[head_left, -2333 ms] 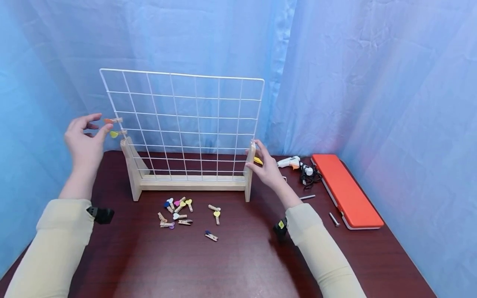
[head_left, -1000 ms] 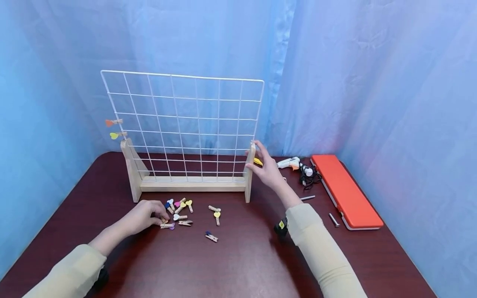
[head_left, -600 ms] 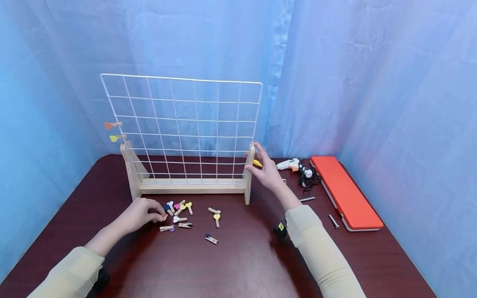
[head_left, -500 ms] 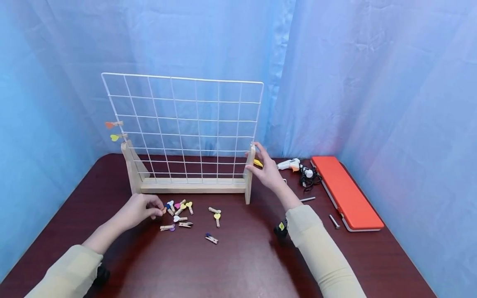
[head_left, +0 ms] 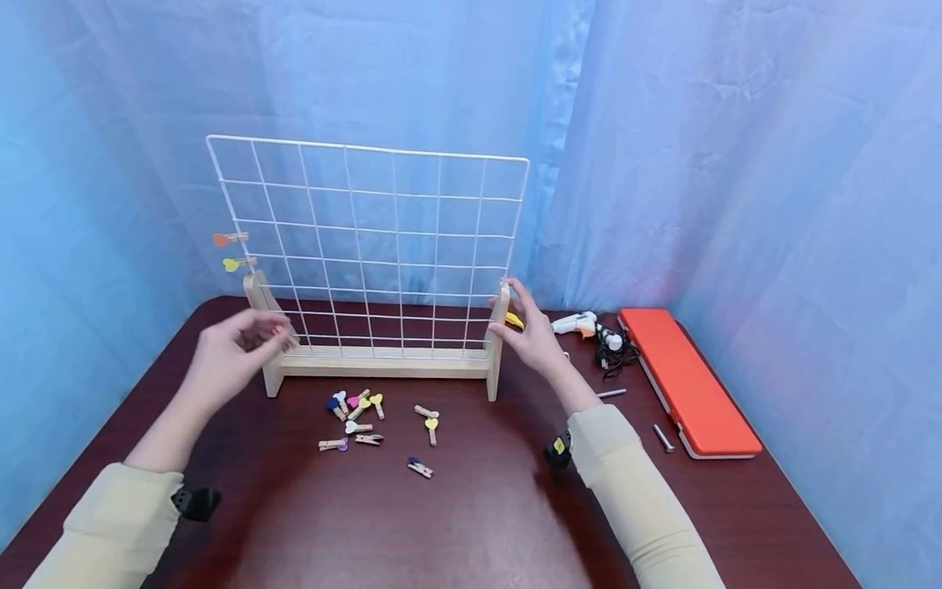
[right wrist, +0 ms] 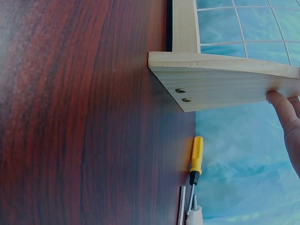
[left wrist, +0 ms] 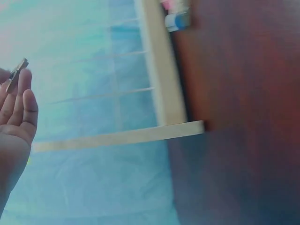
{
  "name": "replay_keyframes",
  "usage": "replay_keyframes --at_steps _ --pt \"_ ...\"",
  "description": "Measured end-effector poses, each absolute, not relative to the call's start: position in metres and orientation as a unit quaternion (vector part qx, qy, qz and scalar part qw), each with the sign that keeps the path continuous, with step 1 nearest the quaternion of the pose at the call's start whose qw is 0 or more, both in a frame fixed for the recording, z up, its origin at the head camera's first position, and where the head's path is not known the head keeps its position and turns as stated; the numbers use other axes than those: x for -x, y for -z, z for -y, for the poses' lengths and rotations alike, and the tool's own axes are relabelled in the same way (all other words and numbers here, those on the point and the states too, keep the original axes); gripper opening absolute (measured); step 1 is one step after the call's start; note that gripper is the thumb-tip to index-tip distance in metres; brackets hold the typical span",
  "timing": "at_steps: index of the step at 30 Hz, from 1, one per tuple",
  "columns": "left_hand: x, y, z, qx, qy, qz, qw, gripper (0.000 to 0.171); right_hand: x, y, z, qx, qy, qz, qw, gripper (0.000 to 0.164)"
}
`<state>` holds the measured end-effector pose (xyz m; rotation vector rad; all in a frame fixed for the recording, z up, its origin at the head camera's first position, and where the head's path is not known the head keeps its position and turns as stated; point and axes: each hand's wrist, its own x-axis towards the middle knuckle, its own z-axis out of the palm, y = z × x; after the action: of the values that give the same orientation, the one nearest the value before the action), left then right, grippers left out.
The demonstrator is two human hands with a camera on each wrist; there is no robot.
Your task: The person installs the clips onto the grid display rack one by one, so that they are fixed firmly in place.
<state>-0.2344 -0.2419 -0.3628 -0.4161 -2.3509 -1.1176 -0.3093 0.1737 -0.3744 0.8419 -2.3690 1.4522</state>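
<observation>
Between thumb and fingers, my left hand pinches a small wooden clothespin; its orange end shows in the head view, slightly blurred. The hand is in the air before the left upright of a wooden stand that bears a white wire grid. Clipped to the grid's left edge are an orange-heart clothespin and a yellow-heart clothespin. My right hand grips the right upright near its top, and a fingertip presses its outer face in the right wrist view.
Several heart clothespins lie scattered on the dark wood table before the stand. To the right are a yellow-handled screwdriver, a white glue gun with black cord, a bolt and a long red case. Blue curtains hang behind.
My left hand left the grid's edge, went down to the pile, picked up an orange clothespin and has risen with it towards the left upright. The right hand keeps its grip.
</observation>
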Motion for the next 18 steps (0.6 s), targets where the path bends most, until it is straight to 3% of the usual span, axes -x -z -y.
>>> replay_keyframes --at_steps 4,10,18 --pt "0.233 0.332 0.247 0.133 0.508 0.797 0.300 0.019 0.315 0.379 -0.176 -0.286 -0.501 0.808 0.120 0.069" --pt "0.239 0.298 0.254 0.140 0.683 0.634 0.334 0.022 0.330 0.395 -0.181 -0.270 -0.486 0.822 0.124 0.070" --pt "0.255 0.274 0.269 0.106 0.697 0.612 0.359 0.026 0.328 0.395 -0.181 -0.269 -0.486 0.823 0.118 0.072"
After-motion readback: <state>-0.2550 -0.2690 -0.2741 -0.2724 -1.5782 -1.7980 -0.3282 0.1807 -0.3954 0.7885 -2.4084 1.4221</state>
